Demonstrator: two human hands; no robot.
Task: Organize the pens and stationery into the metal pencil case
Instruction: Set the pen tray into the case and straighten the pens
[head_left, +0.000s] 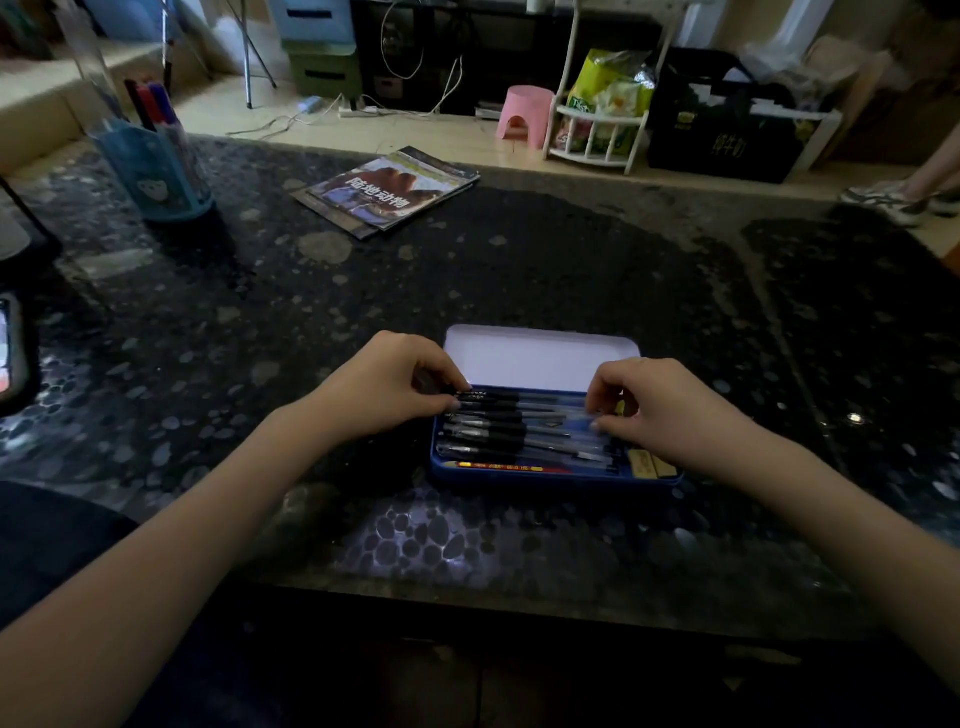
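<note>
Hands at work over an open metal pencil case (550, 475) on the dark tabletop (519, 270): left hand (387, 387) and right hand (670, 410) apparently pinch opposite ends of one pen (524, 399), lying left-to-right among pens already inside.

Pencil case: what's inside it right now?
Inside the pencil case: a row of black-grip pens, a red pencil, a yellowish eraser. The hands cover both pen ends.

Both forearms bare; left hand (395, 384) and right hand (660, 410) ringless.
</note>
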